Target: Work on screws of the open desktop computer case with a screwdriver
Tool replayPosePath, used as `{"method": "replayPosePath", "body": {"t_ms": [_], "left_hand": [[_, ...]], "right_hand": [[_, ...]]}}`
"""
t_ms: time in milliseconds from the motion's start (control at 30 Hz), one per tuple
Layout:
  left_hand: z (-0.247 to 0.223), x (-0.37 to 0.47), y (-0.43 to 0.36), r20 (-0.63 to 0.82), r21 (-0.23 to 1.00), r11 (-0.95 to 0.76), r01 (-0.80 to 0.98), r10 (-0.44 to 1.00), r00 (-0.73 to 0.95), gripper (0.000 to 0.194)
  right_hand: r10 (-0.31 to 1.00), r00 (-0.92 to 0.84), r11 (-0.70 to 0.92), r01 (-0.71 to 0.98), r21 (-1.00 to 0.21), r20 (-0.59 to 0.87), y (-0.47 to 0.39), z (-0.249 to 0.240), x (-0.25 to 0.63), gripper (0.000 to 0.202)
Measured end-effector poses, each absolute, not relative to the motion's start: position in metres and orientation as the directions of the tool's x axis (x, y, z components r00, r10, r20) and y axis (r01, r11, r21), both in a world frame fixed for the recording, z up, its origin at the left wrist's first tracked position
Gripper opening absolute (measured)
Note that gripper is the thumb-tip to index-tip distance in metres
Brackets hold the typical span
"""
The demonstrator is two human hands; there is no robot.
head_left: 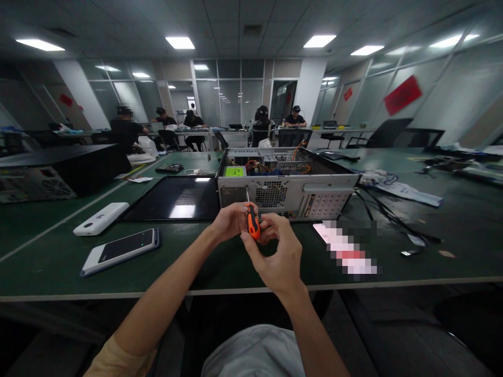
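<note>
An orange and black screwdriver is held between both hands, its thin metal shaft pointing up and away from me. My left hand pinches it near the top of the handle. The fingers of my right hand close around the lower end of the handle. Just beyond the hands lies an opened computer case on its side, its back panel toward me. Inside it I see coloured cables and a bright green label. The screwdriver appears in front of the case; whether its tip touches the panel I cannot tell.
Left of the case lies its black side panel, with a white power bank and a grey-white device nearer. Black cables and a blurred card are on the right. Another dark computer case stands far left. Several people sit behind.
</note>
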State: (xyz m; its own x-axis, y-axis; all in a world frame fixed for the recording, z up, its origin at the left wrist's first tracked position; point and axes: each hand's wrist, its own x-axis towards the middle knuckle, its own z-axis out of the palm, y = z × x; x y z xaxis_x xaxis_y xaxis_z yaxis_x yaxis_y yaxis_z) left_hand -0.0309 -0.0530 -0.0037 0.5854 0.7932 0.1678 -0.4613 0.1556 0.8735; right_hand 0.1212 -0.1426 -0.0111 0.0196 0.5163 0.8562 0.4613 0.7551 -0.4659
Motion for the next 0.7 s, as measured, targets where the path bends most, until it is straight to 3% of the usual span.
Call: {"method": "replayPosePath", "body": {"t_ms": [100, 200, 333, 433, 700], "left_hand": [[-0.004, -0.031, -0.053, 0.168, 0.883, 0.141, -0.447, 0.795, 0.583, 0.025], [-0.006, -0.031, -0.052, 0.171, 0.891, 0.121, -0.437, 0.802, 0.572, 0.024], [-0.007, -0.030, -0.052, 0.154, 0.893, 0.126, -0.432, 0.816, 0.558, 0.025], [-0.005, -0.030, -0.053, 0.146, 0.880, 0.152, -0.449, 0.815, 0.561, 0.026], [-0.008, -0.030, -0.053, 0.136, 0.877, 0.157, -0.454, 0.826, 0.547, 0.030]], "right_hand": [[0.476, -0.159, 0.824, 0.426, -0.374, 0.865, -0.142, -0.008, 0.131, 0.041], [0.443, -0.245, 0.842, 0.446, -0.305, 0.862, -0.141, -0.006, 0.136, 0.028], [0.424, -0.169, 0.829, 0.468, -0.306, 0.890, -0.139, -0.009, 0.133, 0.018], [0.443, -0.092, 0.798, 0.494, -0.346, 0.892, -0.138, -0.010, 0.129, 0.015], [0.625, 0.048, 0.632, 0.556, -0.540, 0.779, -0.138, -0.002, 0.123, 0.038]]}}
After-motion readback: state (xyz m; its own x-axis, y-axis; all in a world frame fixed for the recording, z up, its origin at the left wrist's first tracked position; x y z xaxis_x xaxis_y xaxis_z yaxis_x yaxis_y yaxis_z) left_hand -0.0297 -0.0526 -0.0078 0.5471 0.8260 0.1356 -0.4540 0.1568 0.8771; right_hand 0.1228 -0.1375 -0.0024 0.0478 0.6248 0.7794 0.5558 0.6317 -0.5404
